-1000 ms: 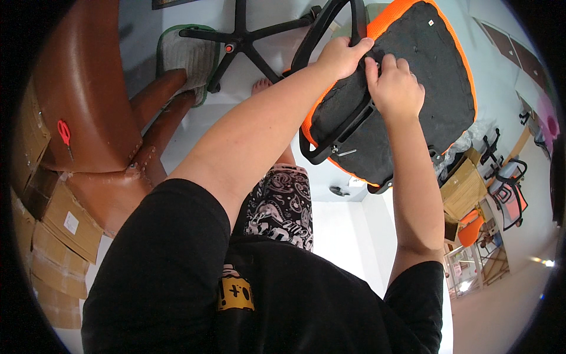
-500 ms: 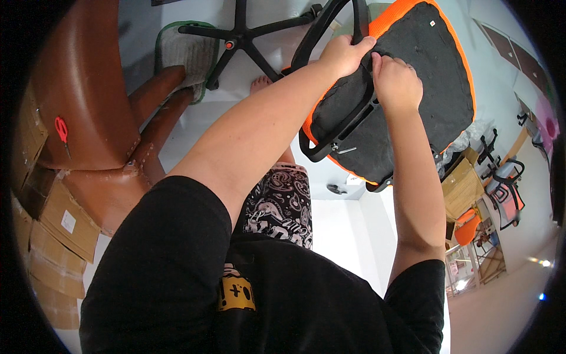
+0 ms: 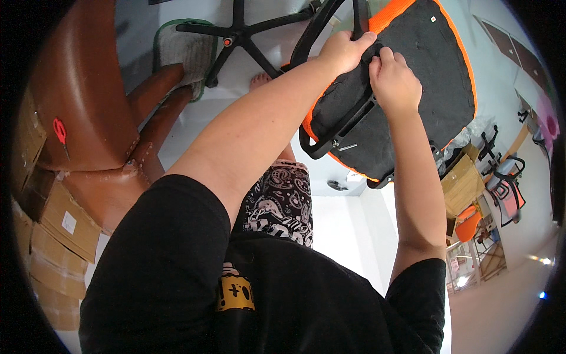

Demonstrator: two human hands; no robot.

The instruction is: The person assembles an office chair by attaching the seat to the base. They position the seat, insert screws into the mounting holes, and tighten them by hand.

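Note:
An office chair seat (image 3: 436, 76) with a black underside and orange mesh edge is tilted up before me. Black plastic armrests are fixed along it; the nearer armrest (image 3: 348, 121) runs down its left side. My left hand (image 3: 348, 52) is closed round the upper part of this armrest, thumb on the seat's edge. Close beside it, my right hand (image 3: 396, 81) has its fingers curled and pinched against the underside near the armrest's mount; whatever is between them is hidden. A silver hex key (image 3: 348, 147) sticks out from a bolt at the armrest's lower end.
A black five-legged chair base (image 3: 240, 32) lies at the top, near a grey mat (image 3: 186, 50). To the left stand brown leather seating (image 3: 88, 88) with red scissors (image 3: 60, 131) on it and cardboard boxes (image 3: 68, 221). At right are another carton (image 3: 466, 183) and chair parts.
The fingers of my right hand have shifted; the thumb has dropped and the forefinger now shows above it. My left hand keeps its grip, and the seat has barely moved.

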